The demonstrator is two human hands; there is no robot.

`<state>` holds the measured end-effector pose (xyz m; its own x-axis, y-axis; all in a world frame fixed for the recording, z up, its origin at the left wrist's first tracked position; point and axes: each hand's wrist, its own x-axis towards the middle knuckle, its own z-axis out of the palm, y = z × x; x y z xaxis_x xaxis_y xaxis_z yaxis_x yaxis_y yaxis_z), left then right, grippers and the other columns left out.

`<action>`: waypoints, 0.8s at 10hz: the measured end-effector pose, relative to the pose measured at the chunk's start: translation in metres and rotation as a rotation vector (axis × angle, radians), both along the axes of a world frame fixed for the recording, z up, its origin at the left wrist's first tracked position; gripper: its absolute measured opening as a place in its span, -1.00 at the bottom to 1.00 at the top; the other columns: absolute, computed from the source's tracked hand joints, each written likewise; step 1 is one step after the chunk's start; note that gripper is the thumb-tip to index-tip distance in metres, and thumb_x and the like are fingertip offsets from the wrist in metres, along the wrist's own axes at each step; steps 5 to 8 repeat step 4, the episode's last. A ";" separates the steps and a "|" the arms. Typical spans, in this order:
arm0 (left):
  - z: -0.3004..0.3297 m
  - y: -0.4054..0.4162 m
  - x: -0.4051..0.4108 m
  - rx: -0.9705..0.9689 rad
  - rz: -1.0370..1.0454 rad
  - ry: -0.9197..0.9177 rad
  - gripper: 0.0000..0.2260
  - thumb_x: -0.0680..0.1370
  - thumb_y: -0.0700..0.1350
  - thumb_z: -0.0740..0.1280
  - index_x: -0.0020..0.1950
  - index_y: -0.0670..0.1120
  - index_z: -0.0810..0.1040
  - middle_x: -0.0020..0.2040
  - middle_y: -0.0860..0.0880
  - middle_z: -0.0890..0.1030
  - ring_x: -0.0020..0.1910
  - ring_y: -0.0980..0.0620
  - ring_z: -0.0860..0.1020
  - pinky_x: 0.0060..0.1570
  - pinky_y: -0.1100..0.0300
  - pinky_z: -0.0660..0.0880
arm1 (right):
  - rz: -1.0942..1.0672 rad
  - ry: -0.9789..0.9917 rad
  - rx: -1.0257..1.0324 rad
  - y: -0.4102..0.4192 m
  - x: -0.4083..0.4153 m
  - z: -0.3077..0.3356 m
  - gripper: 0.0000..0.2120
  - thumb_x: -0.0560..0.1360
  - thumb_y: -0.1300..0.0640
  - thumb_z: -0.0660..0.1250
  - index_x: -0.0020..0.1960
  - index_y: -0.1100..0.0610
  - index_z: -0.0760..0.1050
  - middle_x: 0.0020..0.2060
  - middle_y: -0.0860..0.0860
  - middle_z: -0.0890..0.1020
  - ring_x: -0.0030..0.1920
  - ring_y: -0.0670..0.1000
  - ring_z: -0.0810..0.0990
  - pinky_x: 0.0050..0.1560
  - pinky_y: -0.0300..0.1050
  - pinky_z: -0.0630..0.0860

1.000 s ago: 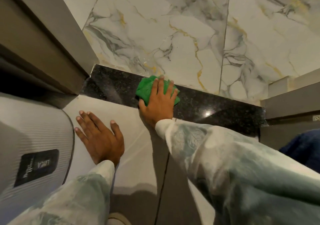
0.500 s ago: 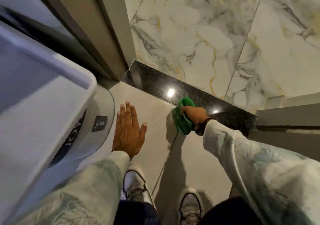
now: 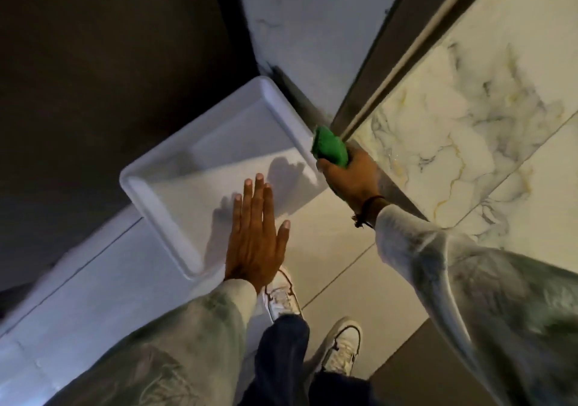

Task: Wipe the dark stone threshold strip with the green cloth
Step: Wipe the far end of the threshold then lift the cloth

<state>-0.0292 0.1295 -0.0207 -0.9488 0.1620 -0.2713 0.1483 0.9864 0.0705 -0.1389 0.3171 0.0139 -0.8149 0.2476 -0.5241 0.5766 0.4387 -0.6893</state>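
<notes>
My right hand (image 3: 352,178) is lifted above the floor and shut on the bunched green cloth (image 3: 331,146), which sticks out past my fingers near the foot of the door frame. Only a short dark piece of the stone threshold strip (image 3: 398,194) shows, running beside and under my right wrist between the beige floor and the marble floor. My left hand (image 3: 255,232) hangs flat with fingers spread and holds nothing, over the edge of a white tray-like lid.
A white rectangular lid or tray (image 3: 200,174) sits left of centre on a white surface. A dark door frame with a metal edge (image 3: 403,55) runs up to the right. Marble tiles (image 3: 469,130) lie at right. My two white shoes (image 3: 312,321) stand on beige tiles.
My right hand has lifted off the threshold strip with the cloth bunched in it. The view has risen and swung left, so the strip is mostly hidden and my left hand is off the floor.
</notes>
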 end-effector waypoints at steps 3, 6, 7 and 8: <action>-0.030 -0.101 -0.029 0.064 0.326 -0.029 -0.29 0.70 0.17 -0.06 0.72 -0.26 -0.05 0.73 -0.28 -0.05 0.72 -0.29 -0.06 0.68 -0.18 -0.18 | 1.279 -0.088 0.716 -0.104 -0.039 -0.090 -0.02 0.48 -0.24 0.35 0.68 -0.01 -0.16 0.69 0.07 -0.08 0.68 0.20 -0.05 0.64 0.26 -0.11; -0.017 -0.117 -0.027 0.090 0.336 -0.015 -0.31 0.73 0.13 0.05 0.72 -0.25 -0.03 0.74 -0.27 -0.07 0.73 -0.27 -0.07 0.67 -0.15 -0.24 | 1.240 -0.065 0.701 -0.105 -0.039 -0.084 -0.06 0.51 -0.29 0.24 0.68 0.00 -0.17 0.69 0.07 -0.12 0.68 0.20 -0.08 0.63 0.28 -0.14; -0.017 -0.117 -0.027 0.090 0.336 -0.015 -0.31 0.73 0.13 0.05 0.72 -0.25 -0.03 0.74 -0.27 -0.07 0.73 -0.27 -0.07 0.67 -0.15 -0.24 | 1.240 -0.065 0.701 -0.105 -0.039 -0.084 -0.06 0.51 -0.29 0.24 0.68 0.00 -0.17 0.69 0.07 -0.12 0.68 0.20 -0.08 0.63 0.28 -0.14; -0.017 -0.117 -0.027 0.090 0.336 -0.015 -0.31 0.73 0.13 0.05 0.72 -0.25 -0.03 0.74 -0.27 -0.07 0.73 -0.27 -0.07 0.67 -0.15 -0.24 | 1.240 -0.065 0.701 -0.105 -0.039 -0.084 -0.06 0.51 -0.29 0.24 0.68 0.00 -0.17 0.69 0.07 -0.12 0.68 0.20 -0.08 0.63 0.28 -0.14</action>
